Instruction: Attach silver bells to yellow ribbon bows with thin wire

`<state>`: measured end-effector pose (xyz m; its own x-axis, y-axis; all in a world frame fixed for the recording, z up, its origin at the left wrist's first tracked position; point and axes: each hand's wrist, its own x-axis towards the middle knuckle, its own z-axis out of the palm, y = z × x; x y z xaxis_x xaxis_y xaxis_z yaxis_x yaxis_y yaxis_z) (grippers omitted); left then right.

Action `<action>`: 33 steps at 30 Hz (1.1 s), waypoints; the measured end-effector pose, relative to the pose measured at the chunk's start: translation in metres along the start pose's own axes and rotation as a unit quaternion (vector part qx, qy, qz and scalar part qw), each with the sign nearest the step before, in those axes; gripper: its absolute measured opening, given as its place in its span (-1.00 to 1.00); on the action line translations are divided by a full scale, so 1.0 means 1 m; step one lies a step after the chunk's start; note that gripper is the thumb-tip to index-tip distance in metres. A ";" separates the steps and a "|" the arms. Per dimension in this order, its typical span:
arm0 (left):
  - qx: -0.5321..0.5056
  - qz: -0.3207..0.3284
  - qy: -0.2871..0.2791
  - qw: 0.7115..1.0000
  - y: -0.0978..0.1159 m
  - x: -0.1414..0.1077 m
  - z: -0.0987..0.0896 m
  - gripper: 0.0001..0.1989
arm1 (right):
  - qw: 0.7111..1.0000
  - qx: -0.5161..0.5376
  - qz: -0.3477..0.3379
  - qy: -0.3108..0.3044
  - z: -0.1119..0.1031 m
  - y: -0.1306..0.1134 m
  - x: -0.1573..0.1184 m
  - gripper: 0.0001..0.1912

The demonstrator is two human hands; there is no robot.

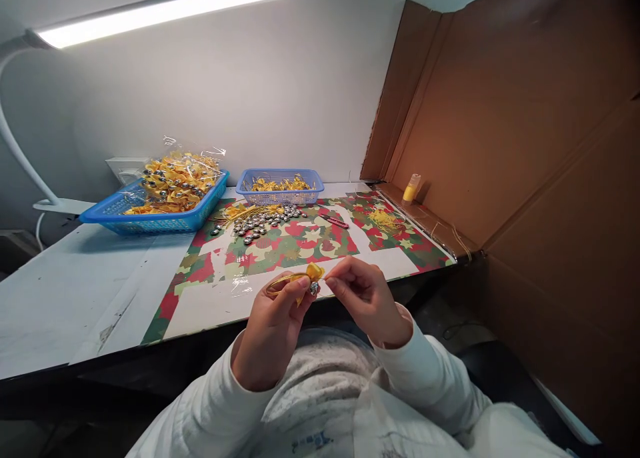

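The left hand (pixel 280 305) grasps a yellow flower (pixel 315 271) between the thumb and the fingers, with a golden cord (pixel 277 283) looped over them and a silver bead (pixel 314 289) just under the flower. This grip seems chosen so that the flower stands out past the fingertips, open to the other side. There the right hand (pixel 367 298) is near, its thumb and finger closed in a pinch, maybe on some thin thread, but this is too small to be sure.

Ahead of the hands, loose beads (pixel 260 223) lie spread, probably so that single ones are easy to pick. Behind them is the small basket (pixel 280 197); the blue basket (pixel 150 227), with its heaped stock, is farther left of the hands. The cutter (pixel 334 221) lies ahead of the right hand, likely for quick reach. The lamp (pixel 170 11) hangs above, ahead and left, presumably to light the fine work.
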<state>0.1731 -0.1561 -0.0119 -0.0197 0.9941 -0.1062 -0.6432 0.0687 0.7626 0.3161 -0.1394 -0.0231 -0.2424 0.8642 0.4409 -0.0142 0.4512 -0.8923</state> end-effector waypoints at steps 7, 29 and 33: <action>0.009 -0.004 0.001 1.000 -0.003 0.001 -0.004 -0.80 | 0.999 -0.040 -0.005 -0.020 -0.005 -0.006 -0.002 -0.80; 0.025 0.024 -0.023 0.999 -0.005 -0.001 -0.003 -0.80 | 0.999 0.021 0.011 -0.027 -0.003 0.003 -0.002 -0.81; 0.023 0.031 -0.023 0.999 -0.006 -0.002 -0.003 -0.81 | 0.996 0.088 0.016 -0.012 0.004 0.006 -0.001 -0.77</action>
<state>0.1748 -0.1583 -0.0180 -0.0222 0.9993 -0.0287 -0.6058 0.0094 0.7955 0.3126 -0.1384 -0.0291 -0.2694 0.8709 0.4111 -0.1751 0.3755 -0.9101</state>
